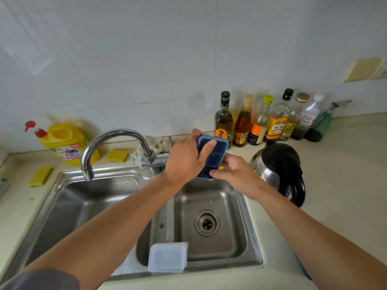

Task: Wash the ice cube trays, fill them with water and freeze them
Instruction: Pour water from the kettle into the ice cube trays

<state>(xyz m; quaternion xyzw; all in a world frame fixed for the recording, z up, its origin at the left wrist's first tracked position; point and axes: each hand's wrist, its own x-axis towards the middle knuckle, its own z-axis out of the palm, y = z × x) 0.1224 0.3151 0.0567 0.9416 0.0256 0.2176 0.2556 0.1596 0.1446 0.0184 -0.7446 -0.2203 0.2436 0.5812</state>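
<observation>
blue ice cube tray (217, 158) held in the air, tilted on end, above the back of the right basin of the steel sink (250, 222). left hand (184, 160) wraps the upper half, thumb laid across the face and fingers curled behind. right hand (236, 174) pinches the lower end, fingertips closed on the rim. faucet (117, 137) is swung over the left basin; no stream seen. clear plastic stack (167, 257) sits on the front sink edge; lids or trays, cannot tell.

handling, my read: light, slightly flexible plastic, likely slick when wet. best held by the long edges or end rims, both hands, kept level once filled.
</observation>
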